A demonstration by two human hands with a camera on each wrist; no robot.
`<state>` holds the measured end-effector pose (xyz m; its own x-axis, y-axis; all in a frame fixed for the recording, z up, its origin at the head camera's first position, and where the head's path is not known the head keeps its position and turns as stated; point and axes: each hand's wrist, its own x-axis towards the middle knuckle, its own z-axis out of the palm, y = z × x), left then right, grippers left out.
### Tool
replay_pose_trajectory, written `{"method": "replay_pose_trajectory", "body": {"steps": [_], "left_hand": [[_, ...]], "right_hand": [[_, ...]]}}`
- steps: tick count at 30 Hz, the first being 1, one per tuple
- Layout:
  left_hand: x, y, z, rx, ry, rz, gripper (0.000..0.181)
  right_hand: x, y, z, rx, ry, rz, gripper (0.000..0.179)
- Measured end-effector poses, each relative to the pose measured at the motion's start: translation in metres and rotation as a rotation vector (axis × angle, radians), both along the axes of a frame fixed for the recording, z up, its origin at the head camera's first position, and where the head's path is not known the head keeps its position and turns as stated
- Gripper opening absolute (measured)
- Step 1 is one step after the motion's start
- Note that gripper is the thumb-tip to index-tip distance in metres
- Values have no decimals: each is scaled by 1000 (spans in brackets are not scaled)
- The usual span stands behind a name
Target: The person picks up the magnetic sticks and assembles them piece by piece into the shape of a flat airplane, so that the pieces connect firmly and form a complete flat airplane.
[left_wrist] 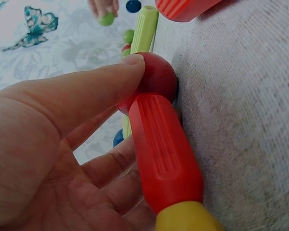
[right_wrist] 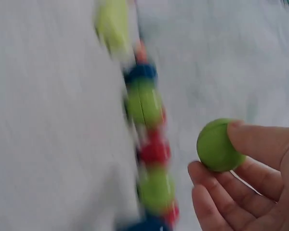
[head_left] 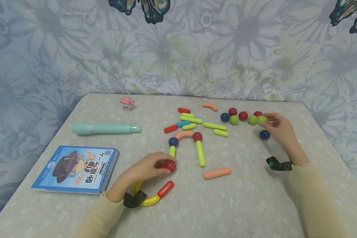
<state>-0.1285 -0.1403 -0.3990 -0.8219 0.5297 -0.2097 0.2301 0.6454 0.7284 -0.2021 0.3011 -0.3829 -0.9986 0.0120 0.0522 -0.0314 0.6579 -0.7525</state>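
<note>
My left hand (head_left: 147, 167) grips a red ball (head_left: 171, 166) between thumb and fingers at the near left of the table. In the left wrist view a red rod (left_wrist: 164, 149) joins this ball, with a yellow piece (left_wrist: 189, 217) below it. Beyond the ball, a short green rod (head_left: 172, 151) leads to a blue ball (head_left: 173, 141). From there a peach curved piece (head_left: 184, 134) reaches another red ball (head_left: 197, 136) and a long green rod (head_left: 200, 153). My right hand (head_left: 281, 132) pinches a green ball (right_wrist: 220, 145), held apart from the blurred balls in the right wrist view.
Loose green rods (head_left: 215, 126), red rods and a blue one lie mid-table. Several balls (head_left: 243, 115) line the back right; a blue ball (head_left: 264, 134) sits nearer. A peach rod (head_left: 217, 173) lies in front. Left are a boxed game (head_left: 74, 168), a mint-green pen-shaped object (head_left: 107, 128) and pink figurine (head_left: 127, 103).
</note>
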Motion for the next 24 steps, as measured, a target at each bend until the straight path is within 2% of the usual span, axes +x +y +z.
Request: {"method": "replay_pose_trajectory", "body": {"steps": [3,7,12,17,24], "left_hand": [[0,0,1,1,-4,3,38],[-1,0,1,6,5,-14,38],[-1,-1,0,15,16,-25,37],[-1,-2,0,14,23,-32,36],[-1,-1,0,16,23,-34,36]], "right_hand": [[17,-42,-2,-78,-73,186,50],[41,-89,-17,-228,-249,394,46],[56,-114,-31,-272,-341,596,38],[60,-119,-32,-212,-340,658,33],[71,-129,-30,-132,-297,621,29]]}}
